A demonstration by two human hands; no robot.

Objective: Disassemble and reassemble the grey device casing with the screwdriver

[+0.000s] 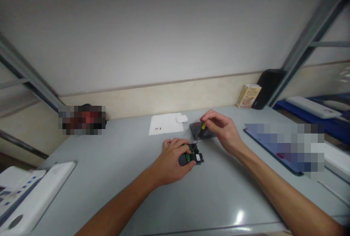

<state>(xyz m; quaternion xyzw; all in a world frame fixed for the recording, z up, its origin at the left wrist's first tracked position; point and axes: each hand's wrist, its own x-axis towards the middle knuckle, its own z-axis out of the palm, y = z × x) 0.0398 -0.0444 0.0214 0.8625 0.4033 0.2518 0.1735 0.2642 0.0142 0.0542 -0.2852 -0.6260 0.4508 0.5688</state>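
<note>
My left hand is closed around a small black electronic device and holds it against the tabletop. Part of a green circuit board shows between my fingers, along with a white label. In my right hand is a screwdriver with a yellow and black handle, pinched near its top end. Its thin shaft slants down to the device, and the tip meets the device's far side; whether it sits in a screw is too small to tell. Behind the device, a dark flat square piece lies partly hidden by the screwdriver and my right hand.
A white sheet of paper holds a few tiny dark pieces and a rounded white case. A yellow box and a black upright object stand at back right. To the right lies a blue-edged flat object; white equipment is at left.
</note>
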